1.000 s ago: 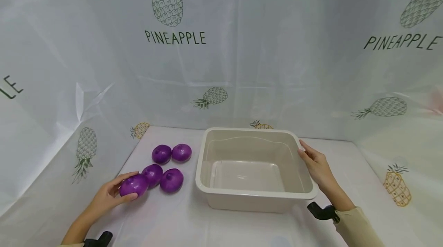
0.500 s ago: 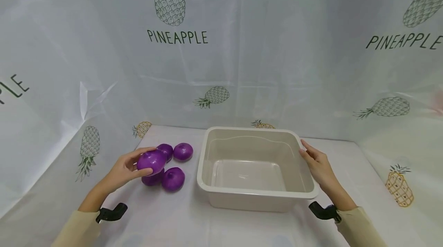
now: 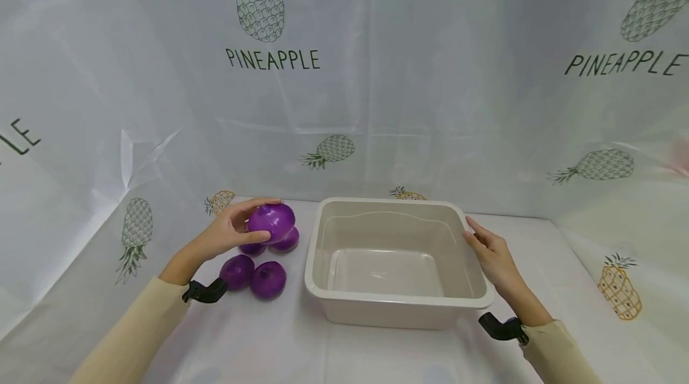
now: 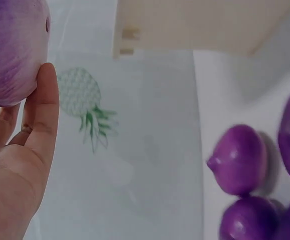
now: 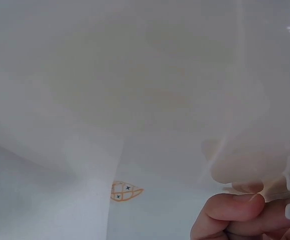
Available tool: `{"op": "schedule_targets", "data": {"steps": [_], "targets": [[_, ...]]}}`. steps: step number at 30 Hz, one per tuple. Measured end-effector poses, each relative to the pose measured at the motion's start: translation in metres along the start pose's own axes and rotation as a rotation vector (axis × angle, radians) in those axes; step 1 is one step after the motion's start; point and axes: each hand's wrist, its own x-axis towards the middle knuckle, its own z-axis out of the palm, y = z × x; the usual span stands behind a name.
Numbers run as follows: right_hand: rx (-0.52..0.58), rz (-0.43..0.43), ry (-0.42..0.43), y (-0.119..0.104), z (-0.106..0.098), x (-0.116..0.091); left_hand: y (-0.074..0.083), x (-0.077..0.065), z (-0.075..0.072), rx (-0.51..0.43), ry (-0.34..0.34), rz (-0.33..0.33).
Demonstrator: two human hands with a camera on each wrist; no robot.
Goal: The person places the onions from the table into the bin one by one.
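My left hand (image 3: 223,233) grips a purple onion (image 3: 273,222), fingers over its top and thumb along its near side. In the head view this onion overlaps two others behind it, a left one (image 3: 252,249) and a right one (image 3: 286,241). Two more, an onion (image 3: 237,271) and its neighbour (image 3: 268,280), sit together nearer me. The left wrist view shows the fingertips (image 4: 46,82) against the onion's pale skin. A beige plastic basin (image 3: 398,300) stands to the right with nothing in it. My right hand (image 3: 496,259) holds its right rim.
The white table (image 3: 280,342) is backed by a pineapple-printed sheet (image 3: 430,103), which also hangs at both sides. In the left wrist view, several onions (image 4: 239,159) lie at the right, and the basin's blurred wall (image 4: 185,25) spans the top.
My left hand has lifted the onion from the near left of the group and carried it right and away from me, over the back onions. The right hand and basin stay put.
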Motion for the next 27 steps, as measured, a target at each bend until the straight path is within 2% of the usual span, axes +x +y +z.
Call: {"op": "schedule_targets", "data": {"steps": [8,15,27], "targets": [[0.006,-0.004,-0.008,-0.001,0.0,-0.001,0.004,0.045,0.015,-0.011,-0.099,-0.024],[0.01,-0.003,-0.004,-0.001,-0.001,0.0,0.01,0.081,0.033,-0.007,-0.159,-0.05],[0.014,-0.025,0.012,0.002,0.0,0.002,0.018,0.129,0.065,0.057,-0.291,-0.034]]}}
